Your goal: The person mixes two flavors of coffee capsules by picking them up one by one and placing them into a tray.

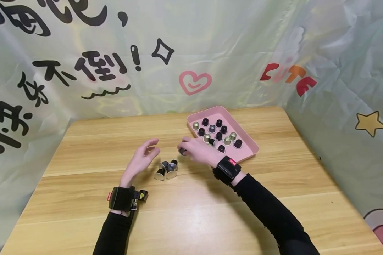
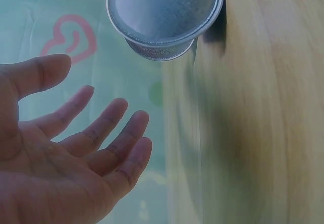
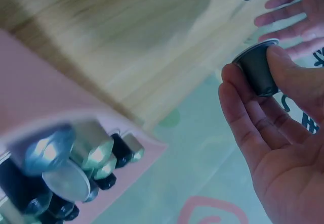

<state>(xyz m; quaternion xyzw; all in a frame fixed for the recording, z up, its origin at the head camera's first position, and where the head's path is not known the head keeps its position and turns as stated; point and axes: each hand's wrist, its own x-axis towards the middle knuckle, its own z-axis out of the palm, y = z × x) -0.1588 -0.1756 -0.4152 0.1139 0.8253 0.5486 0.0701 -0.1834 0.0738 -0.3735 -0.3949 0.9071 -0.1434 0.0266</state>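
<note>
Between thumb and fingers, my right hand [image 1: 199, 150] pinches a dark coffee capsule [image 3: 257, 68], just left of the pink tray [image 1: 246, 156]. My left hand [image 1: 142, 159] holds nothing; its fingers are spread and loosely bent above the table. Close by that hand lies a small cluster of coffee capsules [image 1: 171, 173] with dark bodies and pale rims. One capsule's silvery lid [image 2: 164, 9] fills the top of the left wrist view. Inside the tray stand many capsules, black, blue-grey and pale green; one [image 3: 68, 180] lies tipped with its lid showing.
The wooden table [image 1: 274, 219] reaches back to a pale printed curtain [image 1: 242, 53] with lettering, a heart and a star. More of this curtain hangs along the right side. The tray stands near the table's back edge, right of the middle.
</note>
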